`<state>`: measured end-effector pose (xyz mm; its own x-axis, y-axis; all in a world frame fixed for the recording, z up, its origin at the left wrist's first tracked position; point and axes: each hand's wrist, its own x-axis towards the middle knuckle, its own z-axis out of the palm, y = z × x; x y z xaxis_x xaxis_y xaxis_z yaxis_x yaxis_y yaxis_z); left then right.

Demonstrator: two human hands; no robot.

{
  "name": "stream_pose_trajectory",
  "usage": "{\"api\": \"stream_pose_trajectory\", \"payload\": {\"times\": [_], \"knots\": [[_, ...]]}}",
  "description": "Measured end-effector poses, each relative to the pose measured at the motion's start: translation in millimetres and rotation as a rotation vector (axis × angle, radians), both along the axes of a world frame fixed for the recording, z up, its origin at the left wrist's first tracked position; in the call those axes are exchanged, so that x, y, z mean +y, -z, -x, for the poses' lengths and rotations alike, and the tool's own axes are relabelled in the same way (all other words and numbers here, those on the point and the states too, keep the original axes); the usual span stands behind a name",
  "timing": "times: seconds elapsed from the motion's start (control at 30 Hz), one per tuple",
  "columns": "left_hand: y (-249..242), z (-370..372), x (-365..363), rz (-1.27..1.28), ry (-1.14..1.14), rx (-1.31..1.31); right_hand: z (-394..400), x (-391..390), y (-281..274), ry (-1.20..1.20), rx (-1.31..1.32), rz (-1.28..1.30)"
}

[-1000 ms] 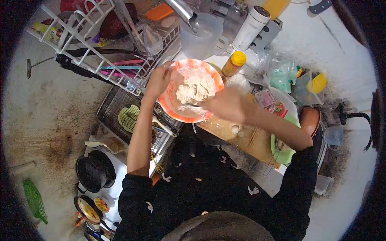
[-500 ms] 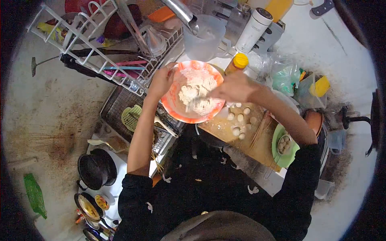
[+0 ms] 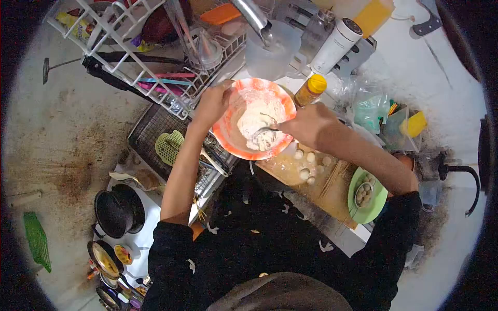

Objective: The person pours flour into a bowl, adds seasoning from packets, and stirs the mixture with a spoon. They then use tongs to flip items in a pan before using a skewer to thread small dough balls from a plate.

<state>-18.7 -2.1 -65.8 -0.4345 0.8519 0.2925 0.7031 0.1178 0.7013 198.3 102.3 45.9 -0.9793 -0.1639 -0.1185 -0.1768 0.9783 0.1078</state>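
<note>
An orange-and-white bowl (image 3: 222,136) is tilted in the middle of the view, with a pale floury mixture (image 3: 253,118) inside. My left hand (image 3: 213,106) grips the bowl's left rim, its fingertips partly hidden behind the edge. From the right, my right hand (image 3: 310,124) is closed around the handle of a metal spoon (image 3: 265,129). The spoon's head rests in the mixture, smeared with it. Just below the bowl, several small pale balls (image 3: 304,174) lie on a floured wooden board (image 3: 282,170). A yellow-capped bottle (image 3: 311,89) stands beside my right hand.
On the board's right end sits a green plate (image 3: 377,202) with a small strainer (image 3: 364,194) of balls. Wooden skewers (image 3: 334,179) lie nearby. Beyond the bowl are a clear jug (image 3: 267,57) and a white flask (image 3: 336,46). A white dish rack (image 3: 119,57) stands upper left.
The spoon has moved within the bowl, turning the mixture, and my right hand has shifted slightly right and down. My left hand keeps its hold on the rim. The whole view has shifted a little.
</note>
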Motion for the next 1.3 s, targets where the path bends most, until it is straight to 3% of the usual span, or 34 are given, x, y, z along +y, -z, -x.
{"api": "stream_pose_trajectory", "payload": {"times": [0.07, 0.1, 0.2, 0.3, 0.37, 0.4, 0.5, 0.67, 0.8, 0.9, 1.03, 1.13, 1.2, 1.3], "knots": [[1, -2, 0, -0.029, 0.016, 0.060, 19, -2, 8, 0.268, -0.336, -0.272], [-5, -3, -1, 0.017, -0.001, 0.046, 21, 4, 14, 0.268, -0.333, -0.278], [-8, -5, -2, 0.019, -0.025, 0.030, 26, 11, 26, 0.205, -0.117, -0.255], [-4, -4, 0, -0.046, -0.002, 0.019, 26, 12, 19, 0.318, 0.040, -0.347], [-3, -4, 1, -0.068, 0.008, -0.004, 22, 23, -5, 0.246, 0.269, -0.146], [-4, -4, 0, -0.060, 0.019, -0.018, 21, 13, -25, 0.218, 0.127, -0.154], [-6, -6, -1, -0.030, 0.025, -0.037, 19, 7, 14, 0.128, -0.011, -0.089], [-18, -14, -12, -0.003, -0.015, -0.168, 47, 19, 41, 0.218, 0.098, -0.127], [-1, -9, -4, -0.035, -0.007, -0.081, 37, 3, 18, 0.272, 0.098, -0.175], [2, -11, -6, -0.022, -0.040, -0.136, 31, -8, -7, 0.319, 0.120, -0.051], [-2, -15, -8, -0.066, -0.057, -0.319, 31, -33, 10, 0.409, -0.063, -0.092], [-1, -16, -8, -0.192, -0.025, -0.233, 21, -43, 21, 0.351, -0.159, -0.027], [-3, -15, -9, -0.127, -0.038, -0.202, 13, -46, 13, 0.360, -0.208, 0.049], [8, -13, -7, -0.094, -0.085, -0.171, -5, -23, 25, 0.214, 0.017, 0.019]]}}
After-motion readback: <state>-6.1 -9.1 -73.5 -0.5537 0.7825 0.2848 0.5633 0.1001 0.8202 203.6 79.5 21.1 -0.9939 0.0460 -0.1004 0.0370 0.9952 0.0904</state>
